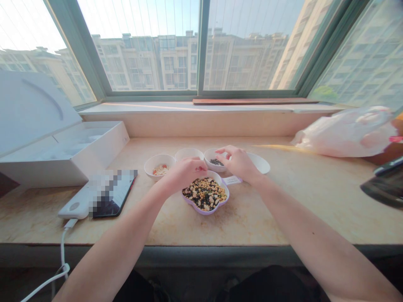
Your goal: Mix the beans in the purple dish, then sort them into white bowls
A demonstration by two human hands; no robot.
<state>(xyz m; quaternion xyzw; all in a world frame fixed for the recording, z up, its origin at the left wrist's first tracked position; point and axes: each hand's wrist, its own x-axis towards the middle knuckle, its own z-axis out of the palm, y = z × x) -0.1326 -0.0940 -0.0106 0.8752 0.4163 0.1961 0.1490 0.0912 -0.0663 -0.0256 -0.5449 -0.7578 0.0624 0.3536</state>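
Observation:
A purple-rimmed, scalloped bowl (pixel 206 212) with a handle holds mixed black, yellow and pale beans (pixel 206 193). Over its back left edge, my left hand (pixel 188 172) has its fingers curled together; anything inside them is hidden. My right hand (pixel 239 162) is above a small white bowl (pixel 209 156) of black beans (pixel 217 162), thumb and fingers apart, with nothing visible between them. A white bowl (pixel 147 170) with pale and reddish pieces stands left of my left hand. Another white bowl (pixel 189 153) is partly covered by that hand.
At the right, a white dish (pixel 261 162) sits beyond my right wrist. A power bank (pixel 74 204) with a white cable and a phone (pixel 118 197) lie at the left, before an open white box (pixel 97 153). A plastic bag (pixel 346 132) rests at the back right.

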